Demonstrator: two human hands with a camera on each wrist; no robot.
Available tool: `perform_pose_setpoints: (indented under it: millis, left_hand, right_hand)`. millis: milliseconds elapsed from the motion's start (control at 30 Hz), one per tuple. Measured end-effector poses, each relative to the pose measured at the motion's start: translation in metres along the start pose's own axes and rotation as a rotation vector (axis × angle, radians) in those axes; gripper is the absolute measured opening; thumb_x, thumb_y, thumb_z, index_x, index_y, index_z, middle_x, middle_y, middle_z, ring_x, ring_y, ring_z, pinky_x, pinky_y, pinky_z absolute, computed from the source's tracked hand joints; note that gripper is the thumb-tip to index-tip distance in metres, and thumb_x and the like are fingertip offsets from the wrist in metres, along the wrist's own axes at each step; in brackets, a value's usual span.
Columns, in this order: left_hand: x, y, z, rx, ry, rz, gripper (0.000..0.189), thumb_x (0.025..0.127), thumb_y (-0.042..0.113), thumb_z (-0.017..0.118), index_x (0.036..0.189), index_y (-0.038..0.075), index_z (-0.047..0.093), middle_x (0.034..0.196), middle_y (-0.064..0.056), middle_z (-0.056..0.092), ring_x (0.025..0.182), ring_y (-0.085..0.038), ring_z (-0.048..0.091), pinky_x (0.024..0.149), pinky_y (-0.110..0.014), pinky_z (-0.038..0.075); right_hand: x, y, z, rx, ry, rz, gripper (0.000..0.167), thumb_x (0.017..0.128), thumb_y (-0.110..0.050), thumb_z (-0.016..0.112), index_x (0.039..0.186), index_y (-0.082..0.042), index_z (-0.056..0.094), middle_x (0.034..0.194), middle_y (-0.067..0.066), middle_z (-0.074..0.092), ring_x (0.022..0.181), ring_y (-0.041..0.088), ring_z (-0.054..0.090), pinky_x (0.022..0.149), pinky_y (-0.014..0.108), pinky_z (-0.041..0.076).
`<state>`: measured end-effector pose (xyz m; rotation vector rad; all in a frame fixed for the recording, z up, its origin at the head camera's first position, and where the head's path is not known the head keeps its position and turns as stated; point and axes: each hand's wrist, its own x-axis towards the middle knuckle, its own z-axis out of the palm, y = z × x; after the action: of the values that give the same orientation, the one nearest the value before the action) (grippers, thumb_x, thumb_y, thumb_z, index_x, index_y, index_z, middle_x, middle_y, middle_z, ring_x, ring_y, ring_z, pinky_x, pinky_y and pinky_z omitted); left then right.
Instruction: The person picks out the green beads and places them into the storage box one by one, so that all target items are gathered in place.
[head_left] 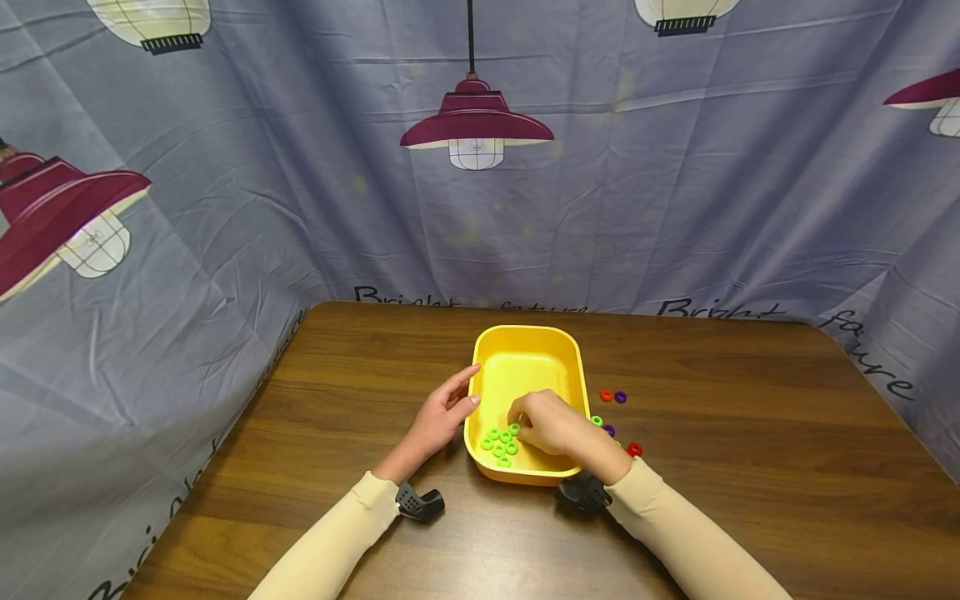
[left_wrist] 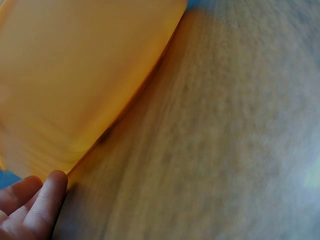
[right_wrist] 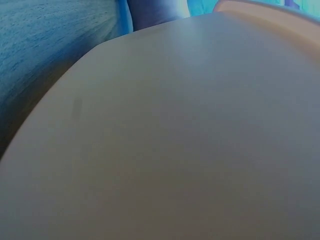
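A yellow plastic bin (head_left: 528, 335) stands on the wooden table. Several small bright green rings (head_left: 499, 450) lie inside it, gathered at the near left corner. My left hand (head_left: 442, 412) touches the bin's left rim, its fingers loosely extended; in the left wrist view, fingertips (left_wrist: 52, 187) meet the bin wall (left_wrist: 95, 75). Over the bin's right side reaches my right hand (head_left: 551, 423), fingers bent down beside one green ring (head_left: 514, 428). Whether they pinch it is not clear. The bin's outer wall (right_wrist: 165, 130) fills most of the right wrist view, and that hand's fingertips are hidden there.
Just right of the bin lie loose rings: an orange ring (head_left: 607, 396), a purple ring (head_left: 620, 397), a green ring (head_left: 596, 421), another purple ring (head_left: 609, 431) and a red ring (head_left: 635, 449). A grey curtain (head_left: 600, 217) hangs behind the table (head_left: 750, 417).
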<state>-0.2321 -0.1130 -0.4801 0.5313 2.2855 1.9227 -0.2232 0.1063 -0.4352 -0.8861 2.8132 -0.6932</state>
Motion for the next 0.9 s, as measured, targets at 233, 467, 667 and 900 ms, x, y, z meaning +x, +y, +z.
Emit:
perform_pose_setpoints:
  millis: [233,467,667,900]
  left_hand:
    - [0.000,-0.001,0.000,0.004,0.005,0.000,0.055,0.102,0.008,0.055,0.155,0.006,0.042,0.151,-0.029,0.049,0.135,-0.042,0.054,0.103,-0.042,0.055]
    - [0.001,-0.002,0.001,0.006,0.005,0.001,0.055,0.102,0.008,0.055,0.155,0.006,0.042,0.151,-0.029,0.050,0.133,-0.043,0.056,0.101,-0.042,0.057]
    - [0.000,-0.003,0.001,-0.006,-0.006,0.002,0.055,0.102,0.008,0.055,0.155,0.006,0.041,0.151,-0.030,0.048,0.135,-0.043,0.054,0.100,-0.040,0.057]
    - [0.000,-0.001,0.001,0.000,-0.012,0.000,0.055,0.103,0.009,0.055,0.156,0.007,0.041,0.152,-0.029,0.048,0.136,-0.043,0.054,0.101,-0.040,0.057]
  right_hand:
    - [-0.001,0.001,0.000,0.006,0.002,-0.009,0.012,0.079,0.005,0.071,0.087,-0.002,0.075,0.080,0.008,0.072,0.070,0.011,0.055,0.065,0.022,0.048]
    - [-0.001,0.002,0.001,0.013,0.023,-0.007,0.011,0.079,0.004,0.072,0.087,-0.003,0.075,0.076,0.005,0.070,0.067,0.009,0.053,0.062,0.020,0.046]
    - [-0.002,0.004,-0.001,0.044,0.076,-0.017,0.015,0.082,-0.001,0.073,0.097,-0.001,0.076,0.069,-0.001,0.064,0.061,0.006,0.048,0.057,0.018,0.041]
    - [-0.006,0.005,-0.009,0.153,0.175,-0.075,0.015,0.086,-0.004,0.073,0.100,0.001,0.075,0.070,-0.002,0.067,0.061,0.001,0.049,0.056,0.016,0.044]
